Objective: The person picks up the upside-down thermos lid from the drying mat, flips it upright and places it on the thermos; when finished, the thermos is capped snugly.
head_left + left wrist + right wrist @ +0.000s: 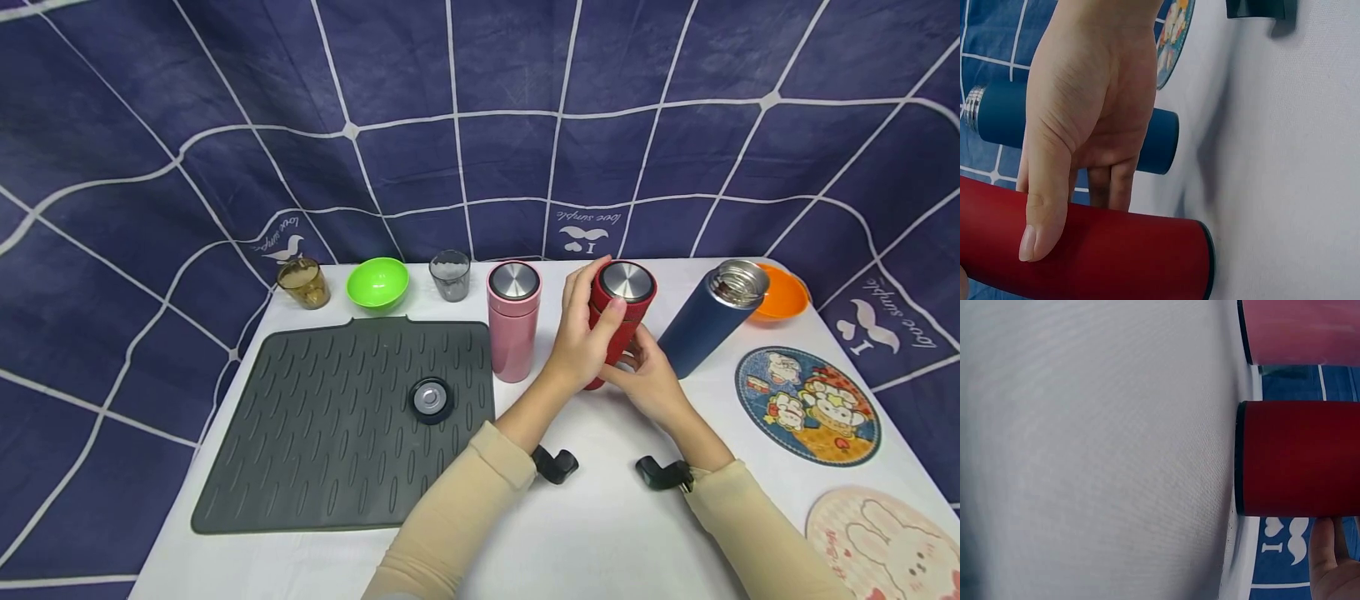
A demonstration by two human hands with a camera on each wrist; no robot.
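Red and capped with a brushed silver lid (628, 280), one flask (618, 337) stands between both hands in front of us, right of the middle of the desk (600, 533). Our left hand (583, 337) grasps it near the top, thumb across the front just below the lid, fingers around the far side. Our right hand (651, 379) grasps it lower down, thumb laid along the red wall. We cannot tell whether its base quite touches the desk, and the lid hides whatever it contains.

Just left of it stands a pink flask (513, 333), lidded too, so we cannot see inside. On its right, near our right hand, a navy flask (693, 329) has its steel mouth uncovered; we see ridged, shiny metal at the rim, but the depth of it is out of sight. A black cap (431, 400) lies apart from the flasks on the grey ribbed mat (300, 450).

Behind that mat we see an amber glass (303, 283), a green bowl (378, 283) showing bare green inside, and a grey glass (450, 277). An orange bowl (783, 293) sits partly hidden behind the navy flask.
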